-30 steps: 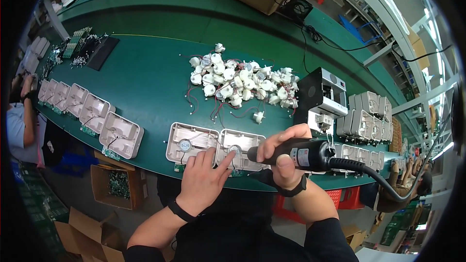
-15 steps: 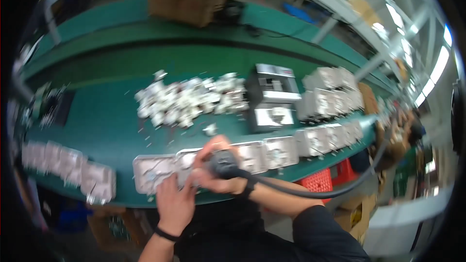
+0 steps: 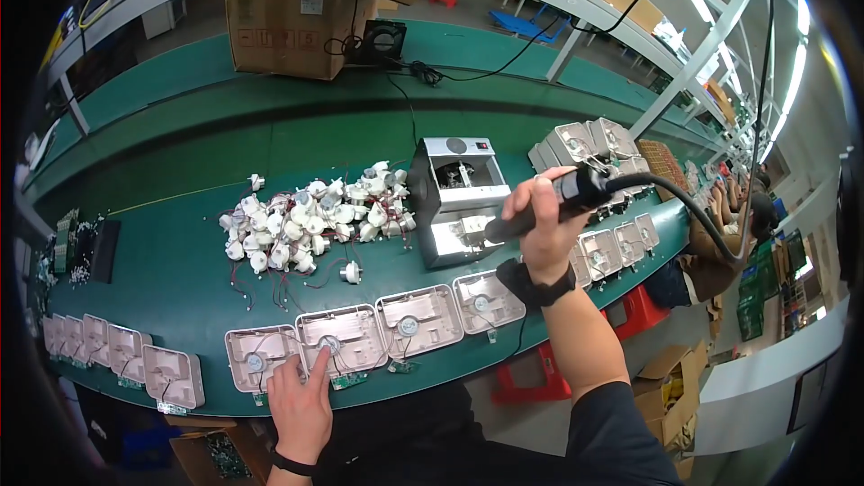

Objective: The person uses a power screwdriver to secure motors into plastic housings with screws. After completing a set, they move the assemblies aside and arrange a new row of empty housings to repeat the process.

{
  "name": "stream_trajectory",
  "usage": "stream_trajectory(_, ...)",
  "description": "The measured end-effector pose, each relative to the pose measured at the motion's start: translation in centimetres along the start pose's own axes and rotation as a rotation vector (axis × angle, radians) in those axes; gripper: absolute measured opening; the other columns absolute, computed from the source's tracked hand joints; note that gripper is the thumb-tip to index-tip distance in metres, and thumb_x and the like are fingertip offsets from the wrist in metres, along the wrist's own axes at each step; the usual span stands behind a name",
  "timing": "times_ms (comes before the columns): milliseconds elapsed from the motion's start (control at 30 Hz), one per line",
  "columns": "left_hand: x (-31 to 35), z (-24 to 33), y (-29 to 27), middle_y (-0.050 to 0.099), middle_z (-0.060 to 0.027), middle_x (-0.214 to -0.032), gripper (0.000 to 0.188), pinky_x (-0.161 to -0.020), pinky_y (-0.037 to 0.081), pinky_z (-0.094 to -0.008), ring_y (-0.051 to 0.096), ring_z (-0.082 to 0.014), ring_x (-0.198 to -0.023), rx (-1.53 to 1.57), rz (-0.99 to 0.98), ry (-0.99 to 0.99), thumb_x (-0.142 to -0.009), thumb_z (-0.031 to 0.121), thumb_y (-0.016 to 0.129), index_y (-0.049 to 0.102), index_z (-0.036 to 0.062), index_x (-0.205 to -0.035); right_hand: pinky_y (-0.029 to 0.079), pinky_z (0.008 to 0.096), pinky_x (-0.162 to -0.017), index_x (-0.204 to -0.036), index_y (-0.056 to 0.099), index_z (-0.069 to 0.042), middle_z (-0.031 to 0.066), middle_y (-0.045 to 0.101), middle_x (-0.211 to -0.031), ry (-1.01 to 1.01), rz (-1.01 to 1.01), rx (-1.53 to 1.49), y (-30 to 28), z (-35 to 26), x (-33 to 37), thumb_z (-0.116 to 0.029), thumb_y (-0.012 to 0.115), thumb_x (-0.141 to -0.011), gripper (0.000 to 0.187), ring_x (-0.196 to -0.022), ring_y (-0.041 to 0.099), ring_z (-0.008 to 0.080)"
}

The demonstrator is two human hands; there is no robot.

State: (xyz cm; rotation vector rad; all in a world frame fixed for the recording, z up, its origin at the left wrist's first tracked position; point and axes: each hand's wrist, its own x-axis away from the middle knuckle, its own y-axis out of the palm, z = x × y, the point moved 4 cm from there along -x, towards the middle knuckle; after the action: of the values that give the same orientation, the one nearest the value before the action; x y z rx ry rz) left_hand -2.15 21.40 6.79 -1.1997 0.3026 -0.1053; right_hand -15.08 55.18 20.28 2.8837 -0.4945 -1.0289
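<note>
My right hand (image 3: 544,234) is wrapped round a black electric screwdriver (image 3: 571,193), whose thick cable runs off to the right. It is tilted, with its lower end at the front of a grey screw feeder (image 3: 457,193); the bit's exact tip cannot be made out. My left hand (image 3: 301,400) lies with fingers stretched at the near edges of two pale plastic housings. Its index finger touches the round metal disc (image 3: 329,345) in the second housing (image 3: 342,328); the first housing (image 3: 236,351) is beside it. Small green circuit boards (image 3: 349,381) hang at the near edges.
Behind the row lies a heap of white round parts with wires (image 3: 292,225). More housings stand at the left (image 3: 173,376) and stacked at the right (image 3: 576,139). A cardboard box (image 3: 288,31) sits at the back. Red stools (image 3: 531,382) and a co-worker (image 3: 720,256) are to the right.
My right hand has carried the screwdriver up and right, from over the housings to the screw feeder. My left hand stays by the first two housings, its index finger now on the disc.
</note>
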Motion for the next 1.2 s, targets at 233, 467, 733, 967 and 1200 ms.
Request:
stream_trajectory(233,0.5,-0.1,-0.6,0.056,-0.0196,-0.116,0.048,-0.085,0.041,-0.0436,0.053,-0.0342,-0.102,-0.044,0.004,-0.076,-0.089,0.015,0.064,0.059,0.018,-0.136,0.048,0.0312,-0.054,-0.106,0.048,-0.008,0.0063,0.054,-0.07,0.16,-0.077,-0.069,2.3,1.6,1.6,-0.022,0.06,-0.097,0.021,-0.055,0.054,0.0185)
stream_trajectory(467,0.2,-0.3,-0.3,0.056,-0.0169,-0.115,0.06,-0.084,0.043,-0.0421,0.054,-0.0312,-0.097,-0.004,0.046,-0.008,-0.082,0.01,0.064,0.054,0.0188,-0.14,0.049,0.0344,-0.055,-0.109,0.042,-0.011,0.0083,0.055,-0.072,0.278,-0.364,-0.475,12.8,-4.4,8.2,-0.044,0.07,-0.09,0.048,-0.058,0.055,0.0211)
stream_trajectory(733,1.4,-1.1,-1.7,0.058,-0.0123,-0.112,0.052,-0.084,0.044,-0.0392,0.056,-0.0283,-0.099,0.092,0.201,-0.003,-0.081,0.01,0.066,0.059,0.015,-0.132,0.049,0.035,-0.054,-0.107,0.039,-0.011,0.0079,0.055,-0.07,0.393,-0.565,-0.388,19.8,-3.0,12.2,-0.05,0.073,-0.086,0.056,-0.056,0.055,0.0224)
stream_trajectory(967,1.0,-3.0,-3.8,0.065,-0.0058,-0.105,0.037,-0.082,0.047,-0.0365,0.061,-0.025,-0.096,0.442,0.412,-0.144,-0.074,0.014,0.079,0.069,0.0113,-0.11,0.049,0.0334,-0.052,-0.105,0.037,-0.011,0.0067,0.053,-0.067,0.382,-0.571,-0.455,19.9,-5.4,11.6,-0.055,0.068,-0.087,0.056,-0.051,0.053,0.0209)
stream_trajectory(1200,0.7,-2.3,-3.1,0.068,-0.0008,-0.093,0.027,-0.074,0.048,-0.0326,0.064,-0.0223,-0.084,0.442,0.451,-0.038,-0.073,0.013,0.082,0.072,0.0096,-0.098,0.048,0.0327,-0.05,-0.104,0.037,-0.011,0.0065,0.052,-0.065,0.381,-0.589,-0.444,19.7,-6.7,11.7,-0.057,0.067,-0.088,0.057,-0.049,0.052,0.0201)
